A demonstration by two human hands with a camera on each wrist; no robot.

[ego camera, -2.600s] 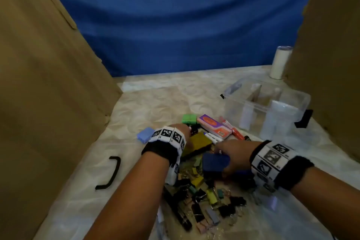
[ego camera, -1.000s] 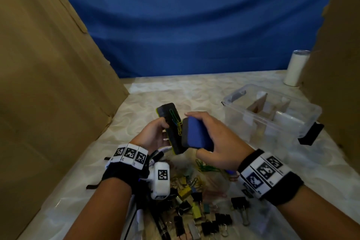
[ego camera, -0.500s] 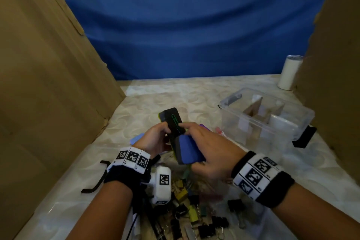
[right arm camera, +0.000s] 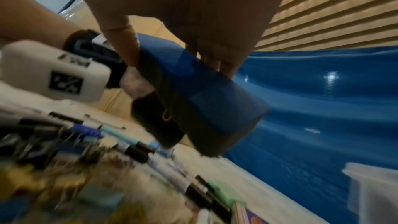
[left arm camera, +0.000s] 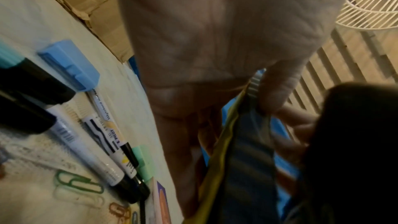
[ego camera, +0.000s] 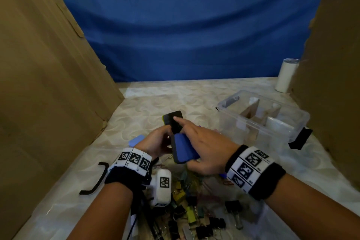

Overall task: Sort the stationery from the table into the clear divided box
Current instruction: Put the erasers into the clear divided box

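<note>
**Two erasers aloft, box waiting**

A blue-backed board eraser (ego camera: pixel 184 150) and a yellow-backed one (ego camera: pixel 173 122), both with dark felt faces, were held together above the worktop (ego camera: pixel 155 99), tilted on end. Below lay binder clips (ego camera: pixel 206 228), paper clips (left arm camera: pixel 79 183), markers (left arm camera: pixel 103 144) and a pale blue block (ego camera: pixel 136 141). The clear divided box (ego camera: pixel 292 124) stood open to the right, well apart.

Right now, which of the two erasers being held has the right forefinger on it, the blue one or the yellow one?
The yellow-backed eraser, gripped by the left hand. The right hand holds the blue-backed eraser and stretches its forefinger onto the yellow one's black felt.
</note>
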